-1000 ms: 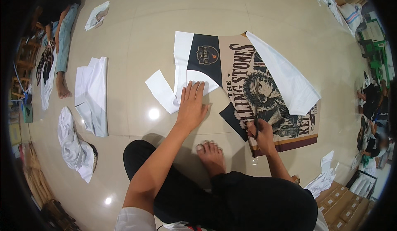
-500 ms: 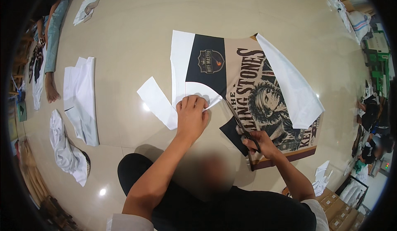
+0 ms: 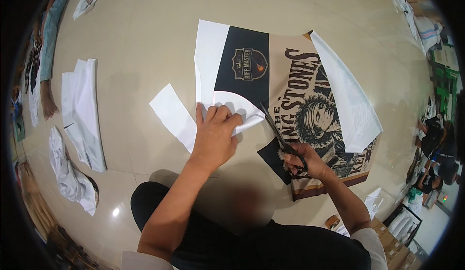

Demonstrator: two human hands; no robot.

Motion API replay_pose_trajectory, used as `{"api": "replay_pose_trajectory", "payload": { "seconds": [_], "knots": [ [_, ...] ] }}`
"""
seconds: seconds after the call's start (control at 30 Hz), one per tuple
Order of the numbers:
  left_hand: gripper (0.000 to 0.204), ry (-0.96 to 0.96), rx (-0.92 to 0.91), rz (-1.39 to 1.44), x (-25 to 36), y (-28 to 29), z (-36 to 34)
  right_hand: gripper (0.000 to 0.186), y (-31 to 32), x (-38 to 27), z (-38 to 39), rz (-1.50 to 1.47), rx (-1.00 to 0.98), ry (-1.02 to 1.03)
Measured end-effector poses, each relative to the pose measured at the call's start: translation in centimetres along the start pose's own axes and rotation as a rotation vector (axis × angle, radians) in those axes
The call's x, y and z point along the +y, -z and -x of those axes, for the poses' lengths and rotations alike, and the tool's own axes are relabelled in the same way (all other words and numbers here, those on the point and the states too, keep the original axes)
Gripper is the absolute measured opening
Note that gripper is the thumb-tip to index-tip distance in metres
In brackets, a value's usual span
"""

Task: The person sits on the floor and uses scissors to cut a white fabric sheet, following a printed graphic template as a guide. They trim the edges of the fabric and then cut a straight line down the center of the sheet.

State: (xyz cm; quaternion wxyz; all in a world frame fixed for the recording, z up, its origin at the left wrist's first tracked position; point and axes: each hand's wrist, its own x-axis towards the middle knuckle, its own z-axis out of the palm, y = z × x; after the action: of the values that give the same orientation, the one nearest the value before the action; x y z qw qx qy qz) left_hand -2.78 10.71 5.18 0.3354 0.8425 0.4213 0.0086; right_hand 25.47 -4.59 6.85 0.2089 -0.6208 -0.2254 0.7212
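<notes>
A printed fabric panel (image 3: 281, 67) lies spread on the floor before me, with a black section, a beige section, a crest and a portrait in dark ink. My left hand (image 3: 216, 134) has its fingers bent over the turned-up white fabric flap (image 3: 237, 104) at the panel's left side, gripping it near its lower edge. In my right hand (image 3: 306, 161) is a pair of dark scissors (image 3: 277, 128), held by the handles. The blades point up and left, their tips beside the flap's right corner. A black fabric corner (image 3: 273, 159) sticks out left of the scissors.
A loose white strip (image 3: 169, 112) lies left of my left hand. Folded white fabric (image 3: 82, 110) and a crumpled white piece (image 3: 72, 178) are farther left. Another person's foot (image 3: 49, 106) rests at the far left. Cardboard boxes (image 3: 392, 248) stand at the lower right.
The view has shifted slightly. My left hand has moved a little down and left along the flap, its outer finger now stretched apart. The scissors stay in my right hand, tips still by the flap.
</notes>
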Motion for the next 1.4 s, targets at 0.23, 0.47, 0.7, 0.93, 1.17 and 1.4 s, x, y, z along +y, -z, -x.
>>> {"api": "replay_pose_trajectory", "payload": {
  "seconds": [0.23,0.47,0.7,0.93,1.17,1.4],
  "knots": [
    [0.061,0.152,0.346,-0.056,-2.8,-1.9,-2.0,0.041,1.0,-1.6,-0.5,0.063,-0.001,-0.015],
    [0.071,0.229,0.363,-0.205,-4.5,-2.5,-1.8,0.038,1.9,-1.0,-1.3,0.109,0.007,-0.053],
    [0.058,-0.090,0.374,0.129,0.3,-3.9,-0.2,0.040,1.2,-1.2,-1.7,0.123,-0.008,0.028],
    [0.026,-0.177,0.412,0.099,-0.7,-6.4,-0.5,0.040,0.6,-1.8,-1.9,0.091,-0.019,0.036],
    [0.016,-0.192,0.477,0.130,-0.7,-6.9,-0.3,0.040,0.7,-1.5,-2.1,0.049,-0.004,0.017],
    [0.016,-0.227,0.497,0.115,-0.7,-6.9,-0.2,0.043,0.9,-1.4,-2.4,0.070,-0.013,0.033]
  ]
}}
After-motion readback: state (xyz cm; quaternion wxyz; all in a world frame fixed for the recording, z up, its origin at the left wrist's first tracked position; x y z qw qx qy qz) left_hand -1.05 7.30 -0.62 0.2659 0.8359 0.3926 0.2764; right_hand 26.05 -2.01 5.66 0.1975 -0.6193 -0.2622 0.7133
